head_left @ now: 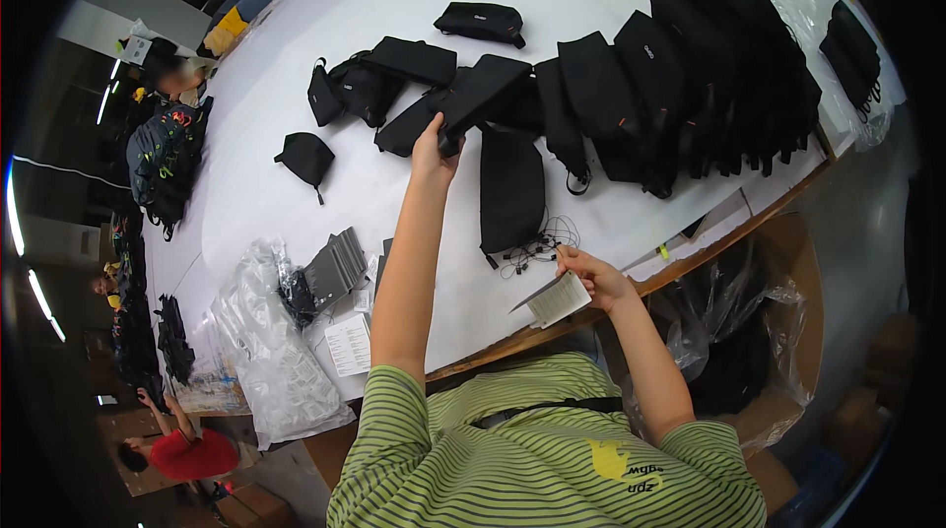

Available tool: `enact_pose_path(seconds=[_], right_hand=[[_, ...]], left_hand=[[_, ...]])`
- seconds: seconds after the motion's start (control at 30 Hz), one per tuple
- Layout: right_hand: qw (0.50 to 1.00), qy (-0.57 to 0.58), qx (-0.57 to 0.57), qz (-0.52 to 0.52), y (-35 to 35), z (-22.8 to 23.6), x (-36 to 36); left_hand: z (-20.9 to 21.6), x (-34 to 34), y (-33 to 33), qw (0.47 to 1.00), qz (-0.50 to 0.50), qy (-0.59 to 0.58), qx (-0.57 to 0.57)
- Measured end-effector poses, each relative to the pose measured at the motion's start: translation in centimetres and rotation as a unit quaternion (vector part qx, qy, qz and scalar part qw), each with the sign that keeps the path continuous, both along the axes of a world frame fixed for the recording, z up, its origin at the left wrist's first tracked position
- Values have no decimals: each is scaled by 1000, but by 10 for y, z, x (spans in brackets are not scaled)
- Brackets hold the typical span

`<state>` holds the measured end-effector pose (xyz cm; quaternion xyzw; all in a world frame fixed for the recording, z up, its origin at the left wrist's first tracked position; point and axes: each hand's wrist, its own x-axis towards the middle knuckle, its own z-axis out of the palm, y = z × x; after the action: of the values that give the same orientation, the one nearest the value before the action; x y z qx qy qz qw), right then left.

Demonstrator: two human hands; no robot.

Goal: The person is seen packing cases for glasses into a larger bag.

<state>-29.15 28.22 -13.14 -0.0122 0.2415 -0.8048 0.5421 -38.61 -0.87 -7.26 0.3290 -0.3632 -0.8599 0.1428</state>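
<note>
My left hand (435,150) reaches out over the white table, its fingers closed on a black fabric pouch (488,87) among other black pouches. Near the table's front edge, my right hand (597,278) pinches a folded paper tag (558,301) with a grey outer side and a printed white side. Just beyond it lies a tangle of thin black tag strings (537,250). A long flat black pouch (511,188) rests between my two hands. Whether a string is also in my right fingers I cannot make out.
Black pouches stand in a dense row (690,85) at the right. Grey tags (337,267), a printed white sheet (349,344) and a clear plastic bag (271,351) lie left. A plastic-lined carton (803,311) stands below the table edge. People are at the far left.
</note>
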Motion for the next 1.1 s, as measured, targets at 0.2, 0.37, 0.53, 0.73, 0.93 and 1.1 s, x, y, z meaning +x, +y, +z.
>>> enact_pose_path(seconds=[0.2, 0.37, 0.53, 0.73, 0.93, 1.1], right_hand=[[1000, 8, 6, 9, -1, 1, 2], [999, 26, 33, 8, 3, 0, 4], [999, 38, -2, 13, 4, -2, 4], [964, 208, 165, -16, -3, 28, 27], [792, 502, 318, -138, -60, 86, 90], [752, 560, 326, -120, -73, 84, 109]], left_hand=[[-9, 45, -33, 980, -125, 105, 115], [13, 87, -20, 985, -154, 83, -6], [43, 124, -40, 964, -191, -129, -133], [43, 185, 0, 967, -184, -71, -159], [13, 267, 52, 992, -120, 18, 26], [30, 299, 84, 999, -22, 31, -14]])
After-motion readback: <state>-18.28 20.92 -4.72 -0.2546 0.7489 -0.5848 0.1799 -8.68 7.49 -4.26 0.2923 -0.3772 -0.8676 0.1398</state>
